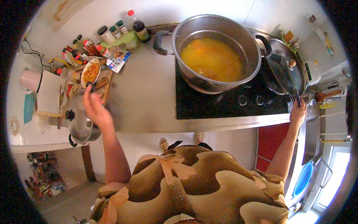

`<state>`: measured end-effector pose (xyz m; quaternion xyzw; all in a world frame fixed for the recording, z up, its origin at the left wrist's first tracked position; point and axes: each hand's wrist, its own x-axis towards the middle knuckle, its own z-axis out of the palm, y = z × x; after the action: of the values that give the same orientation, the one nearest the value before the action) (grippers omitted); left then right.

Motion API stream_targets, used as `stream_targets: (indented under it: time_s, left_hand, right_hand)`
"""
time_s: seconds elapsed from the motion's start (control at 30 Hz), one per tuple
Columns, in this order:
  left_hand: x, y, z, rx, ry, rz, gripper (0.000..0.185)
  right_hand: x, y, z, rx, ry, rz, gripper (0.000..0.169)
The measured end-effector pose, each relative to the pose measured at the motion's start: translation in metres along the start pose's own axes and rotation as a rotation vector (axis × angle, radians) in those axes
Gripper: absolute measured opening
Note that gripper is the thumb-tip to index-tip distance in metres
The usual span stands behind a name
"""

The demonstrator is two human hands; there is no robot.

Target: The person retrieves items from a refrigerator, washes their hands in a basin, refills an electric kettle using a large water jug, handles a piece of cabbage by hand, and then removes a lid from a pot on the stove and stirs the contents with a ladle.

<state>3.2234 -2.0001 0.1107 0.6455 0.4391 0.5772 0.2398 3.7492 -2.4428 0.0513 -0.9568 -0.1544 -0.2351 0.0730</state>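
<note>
My left hand is slightly blurred, above a glass-lidded pot at the left. Its fingertips reach a small dark knob or handle end at the rim of a white oval dish of shredded orange food; whether they grip it is unclear. At the right, my right hand is closed around the dark handle of a long metal utensil, which lies across a glass-lidded pan. Between the hands, a large steel pot of yellow-orange liquid sits on the black cooktop.
Spice jars and sauce bottles line the back left, near a blue-and-white packet. A pink mug stands far left. At the lower right is a blue basin. The big pot's side handle juts left over the counter.
</note>
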Motion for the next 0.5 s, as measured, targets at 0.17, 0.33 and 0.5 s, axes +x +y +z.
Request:
stream_targets:
  time_s: [0.17, 0.33, 0.5]
  left_hand:
    - [-0.018, 0.027, 0.089, -0.078, -0.225, -0.128, 0.032]
    - [0.001, 0.049, 0.146, -0.037, -0.379, -0.191, 0.040]
    - [0.039, 0.035, 0.189, 0.027, -0.471, -0.160, 0.051]
  right_hand:
    - [0.024, 0.018, 0.005, -0.100, -0.071, -0.086, 0.047]
    - [0.052, 0.039, 0.022, 0.052, -0.139, -0.221, 0.047]
    - [0.068, 0.030, 0.021, 0.188, -0.391, -0.086, 0.043]
